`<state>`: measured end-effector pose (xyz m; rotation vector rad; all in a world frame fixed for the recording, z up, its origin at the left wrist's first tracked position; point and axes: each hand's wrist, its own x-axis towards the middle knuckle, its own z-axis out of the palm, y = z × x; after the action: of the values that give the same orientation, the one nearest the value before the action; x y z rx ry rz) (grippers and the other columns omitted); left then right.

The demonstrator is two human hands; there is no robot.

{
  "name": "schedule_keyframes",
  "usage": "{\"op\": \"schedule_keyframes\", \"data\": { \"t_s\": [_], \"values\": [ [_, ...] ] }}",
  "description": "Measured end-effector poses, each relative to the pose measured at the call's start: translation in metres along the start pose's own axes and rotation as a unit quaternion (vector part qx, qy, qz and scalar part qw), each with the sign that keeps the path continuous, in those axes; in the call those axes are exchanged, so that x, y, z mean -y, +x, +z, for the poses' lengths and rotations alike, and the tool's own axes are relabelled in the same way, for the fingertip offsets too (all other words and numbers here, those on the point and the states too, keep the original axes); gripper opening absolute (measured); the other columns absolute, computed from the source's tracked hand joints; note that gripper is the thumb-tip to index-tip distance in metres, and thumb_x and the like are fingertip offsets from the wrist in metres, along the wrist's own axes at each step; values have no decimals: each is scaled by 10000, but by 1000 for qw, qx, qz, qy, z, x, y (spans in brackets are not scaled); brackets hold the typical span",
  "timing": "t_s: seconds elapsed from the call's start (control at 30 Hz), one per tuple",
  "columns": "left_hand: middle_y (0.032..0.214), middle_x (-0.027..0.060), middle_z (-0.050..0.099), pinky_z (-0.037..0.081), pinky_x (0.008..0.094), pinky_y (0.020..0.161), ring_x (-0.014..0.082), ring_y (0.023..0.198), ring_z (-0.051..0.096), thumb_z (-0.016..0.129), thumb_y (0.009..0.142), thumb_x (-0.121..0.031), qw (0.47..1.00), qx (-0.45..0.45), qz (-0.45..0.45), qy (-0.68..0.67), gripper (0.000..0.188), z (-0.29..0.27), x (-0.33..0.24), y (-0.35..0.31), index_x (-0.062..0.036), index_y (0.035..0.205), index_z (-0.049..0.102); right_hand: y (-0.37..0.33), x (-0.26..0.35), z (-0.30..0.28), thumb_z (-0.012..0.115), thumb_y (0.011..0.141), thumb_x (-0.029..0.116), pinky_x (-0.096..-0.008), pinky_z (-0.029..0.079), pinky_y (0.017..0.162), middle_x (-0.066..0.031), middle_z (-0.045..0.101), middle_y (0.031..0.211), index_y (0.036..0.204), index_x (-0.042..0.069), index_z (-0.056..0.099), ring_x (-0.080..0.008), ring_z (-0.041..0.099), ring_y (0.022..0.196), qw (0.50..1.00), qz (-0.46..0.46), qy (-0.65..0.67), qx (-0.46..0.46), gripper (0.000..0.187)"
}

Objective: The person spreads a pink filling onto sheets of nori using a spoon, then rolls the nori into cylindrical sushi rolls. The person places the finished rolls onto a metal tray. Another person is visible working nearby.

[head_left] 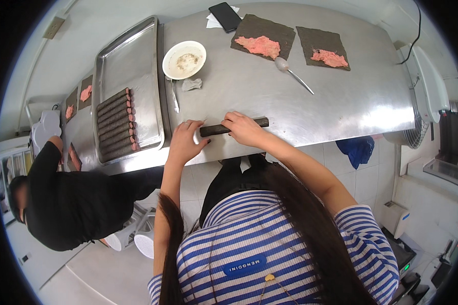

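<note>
A dark seaweed roll point(215, 130) lies crosswise near the front edge of the steel table. My right hand point(246, 130) rests over its middle, fingers curled onto it from the far side. At the roll's left end is my left hand point(184, 143), thumb and fingers parted around that end; whether they touch it I cannot tell. Farther off lie two seaweed sheets, the left sheet point(285, 36) and the right sheet point(336, 43), each with pink minced paste point(262, 46) on it. A metal spoon point(299, 79) with paste on its bowl sits just below them.
To the left, a steel tray point(130, 56) holds several finished rolls point(115, 122). Beside it stand a white bowl point(184, 60), a crumpled tissue point(191, 84) and a metal utensil point(174, 96). A phone point(225, 17) lies at the back. A co-worker in black point(86, 203) is at far left.
</note>
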<state>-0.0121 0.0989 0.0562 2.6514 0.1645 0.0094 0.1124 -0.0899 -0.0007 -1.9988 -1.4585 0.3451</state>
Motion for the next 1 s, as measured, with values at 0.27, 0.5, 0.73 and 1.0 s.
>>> {"op": "schedule_keyframes", "data": {
  "t_s": [0.27,0.5,0.73,1.0],
  "values": [
    [1146,96,578,423,407,909,302,1079,542,749,684,-146,999,5,1,33,494,15,-8,-27,-87,1141,571,2,8,3,587,731,-11,-397,472,853,-140,548,1002,927,-9,617,-317,537,1002,999,-19,20,37,198],
    [901,83,621,434,397,868,286,912,587,703,711,-97,998,-3,-30,54,265,26,-10,-21,-66,954,605,-7,2,-1,584,746,-24,-403,479,847,-152,552,1001,902,-11,615,-319,537,1012,997,7,-51,65,160],
    [884,101,621,439,406,861,295,899,590,692,711,-84,998,-12,-28,47,228,28,-12,-21,-62,923,612,-47,-23,-39,674,711,24,-389,482,875,-134,560,1019,922,11,624,-304,545,1041,992,91,-72,51,217],
    [904,112,619,451,414,812,310,881,588,739,662,-113,999,-18,-26,30,337,24,-13,-29,-50,967,611,-12,-3,-26,719,697,87,-401,460,909,-100,569,1044,1014,26,634,-292,544,1058,995,-33,30,94,334]
  ]
}}
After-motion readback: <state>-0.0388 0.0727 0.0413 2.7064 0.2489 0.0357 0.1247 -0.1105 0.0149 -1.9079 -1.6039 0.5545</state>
